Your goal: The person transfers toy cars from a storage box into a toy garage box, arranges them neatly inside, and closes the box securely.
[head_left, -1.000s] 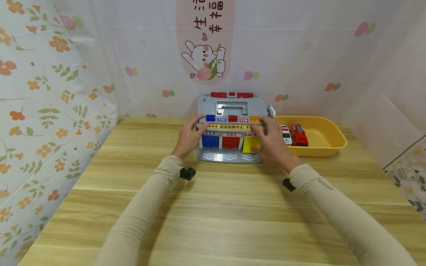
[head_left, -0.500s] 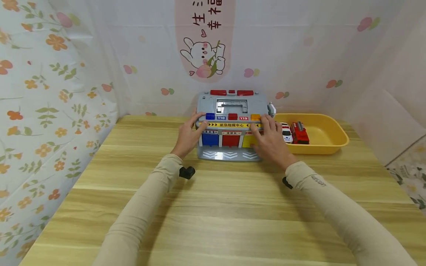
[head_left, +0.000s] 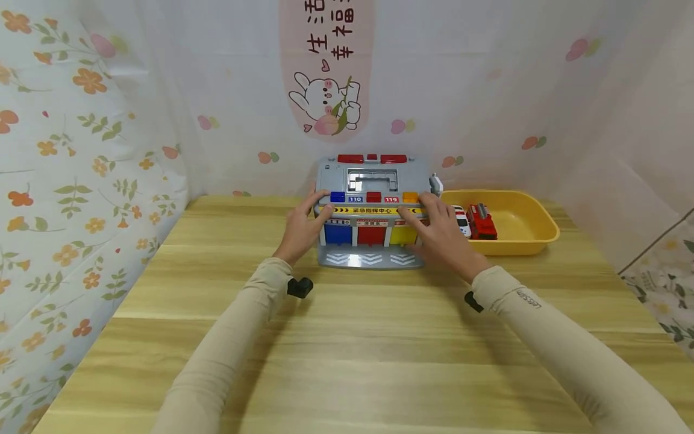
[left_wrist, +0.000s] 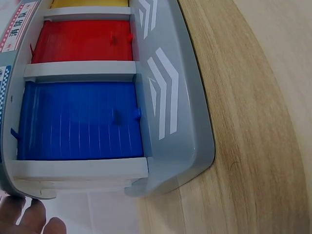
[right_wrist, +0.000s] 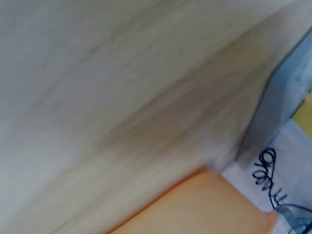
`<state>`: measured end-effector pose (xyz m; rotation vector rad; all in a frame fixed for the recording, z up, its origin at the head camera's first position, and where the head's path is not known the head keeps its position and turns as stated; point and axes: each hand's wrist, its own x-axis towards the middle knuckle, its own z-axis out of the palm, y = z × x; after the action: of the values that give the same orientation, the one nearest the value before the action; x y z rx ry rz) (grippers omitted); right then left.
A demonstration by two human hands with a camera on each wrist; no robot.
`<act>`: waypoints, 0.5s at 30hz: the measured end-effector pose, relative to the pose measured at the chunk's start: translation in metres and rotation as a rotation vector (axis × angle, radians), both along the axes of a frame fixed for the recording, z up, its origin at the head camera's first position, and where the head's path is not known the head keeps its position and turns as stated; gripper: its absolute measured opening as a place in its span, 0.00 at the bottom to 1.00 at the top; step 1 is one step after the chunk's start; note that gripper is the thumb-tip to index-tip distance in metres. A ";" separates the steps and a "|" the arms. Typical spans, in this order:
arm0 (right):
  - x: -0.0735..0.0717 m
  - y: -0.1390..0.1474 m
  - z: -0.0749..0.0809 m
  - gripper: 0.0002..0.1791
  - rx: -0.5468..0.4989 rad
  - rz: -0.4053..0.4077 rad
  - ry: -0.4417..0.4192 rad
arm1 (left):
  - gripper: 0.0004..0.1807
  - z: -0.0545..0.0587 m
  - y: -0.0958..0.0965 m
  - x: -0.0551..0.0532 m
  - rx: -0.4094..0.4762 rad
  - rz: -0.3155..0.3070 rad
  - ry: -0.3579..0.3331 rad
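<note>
Toy garage [head_left: 372, 211], grey, standing upright at the rear of the wooden table [head_left: 352, 337], in front of the printed cloth [head_left: 233, 157]. On my head feed, its front bays run, from left to right, as a blue door [left_wrist: 83, 122], a red door [left_wrist: 83, 41] and a yellow door [head_left: 403, 235], each filling its bay. I see the left hand [head_left: 300, 232] clasping the upper left corner, thumb on the front edge and forefinger on top; my left wrist view shows further fingertips against that end. The right hand [head_left: 441, 232] lies over the upper right corner, fingers touching the top and the front strip; its thumb is blurred, so I cannot tell whether it grips. Beige sleeves [head_left: 217, 349] cover both forearms. To the right of the garage I note the yellow bin [head_left: 515, 246], holding a white toy vehicle [head_left: 462, 221] beside a red toy vehicle [head_left: 481, 223]. My right wrist view is blurred.
</note>
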<state>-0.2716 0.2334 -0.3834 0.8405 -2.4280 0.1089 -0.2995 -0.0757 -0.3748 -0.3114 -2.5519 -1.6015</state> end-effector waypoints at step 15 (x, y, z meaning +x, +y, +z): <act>0.017 -0.001 0.011 0.49 -0.090 -0.083 -0.292 | 0.27 0.003 -0.006 0.004 -0.056 -0.015 0.000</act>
<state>-0.2551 0.2324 -0.3720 0.7245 -2.7027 0.3277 -0.2956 -0.0818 -0.3715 -0.3368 -2.6044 -1.5374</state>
